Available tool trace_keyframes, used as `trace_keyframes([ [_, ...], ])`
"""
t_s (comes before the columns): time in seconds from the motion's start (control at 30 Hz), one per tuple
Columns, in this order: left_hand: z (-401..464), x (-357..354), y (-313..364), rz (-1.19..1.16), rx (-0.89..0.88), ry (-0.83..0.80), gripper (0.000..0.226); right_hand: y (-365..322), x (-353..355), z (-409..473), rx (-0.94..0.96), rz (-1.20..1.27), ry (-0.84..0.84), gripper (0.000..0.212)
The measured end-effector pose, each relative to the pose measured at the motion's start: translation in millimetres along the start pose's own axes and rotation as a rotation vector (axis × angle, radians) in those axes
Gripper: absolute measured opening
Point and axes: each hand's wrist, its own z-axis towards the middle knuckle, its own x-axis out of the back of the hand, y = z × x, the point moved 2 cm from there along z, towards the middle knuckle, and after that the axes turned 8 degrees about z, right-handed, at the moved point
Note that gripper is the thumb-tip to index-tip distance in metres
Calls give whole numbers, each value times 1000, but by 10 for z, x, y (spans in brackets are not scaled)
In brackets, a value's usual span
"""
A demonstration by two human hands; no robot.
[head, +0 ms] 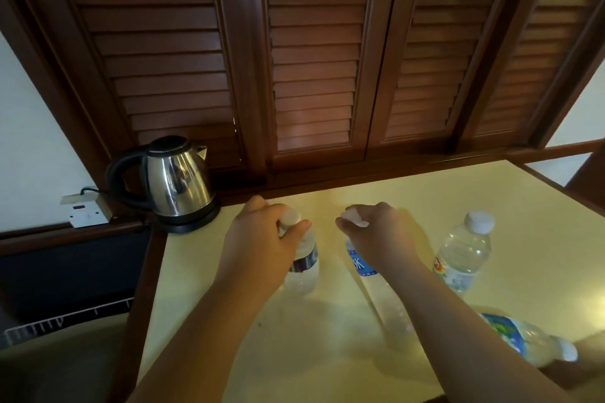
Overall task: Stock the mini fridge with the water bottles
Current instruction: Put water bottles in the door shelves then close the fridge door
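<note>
Our left hand (262, 235) pinches the dark-labelled bottle (302, 267) by its cap; our right hand (376, 232) grips the blue-labelled bottle (363, 267) likewise, both on the counter (376, 186).

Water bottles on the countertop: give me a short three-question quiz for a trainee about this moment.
1. How many water bottles show on the countertop?
2. True or false: the electric kettle stands on the right.
3. Which bottle lies on its side? A) dark-banded bottle B) blue-labelled bottle C) green-and-blue-labelled bottle

Key: 1. Four, counting the one standing free. 2. False. 3. C. The left hand and right hand each hold an upright bottle's top.
</note>
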Motion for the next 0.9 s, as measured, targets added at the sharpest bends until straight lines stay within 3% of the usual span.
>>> trace_keyframes([
  [0.13,-621,269,50,12,-26,52,34,-3,302,-646,162,0,38,9],
  [0.33,-1710,638,451,44,-17,148,23,267,869,-1625,181,278,22,13],
  [0.5,-2641,653,868,49,41,192,28,566,1346,-2475,219,469,-45,13],
  [0.67,-3498,413,1122,40,-9,107,31,1095,1661,-3247,270,341,-72,21],
  [0.9,-4386,-131,1091,-42,5,-71,31,2027,1538,-4113,129,222,-27,24],
])
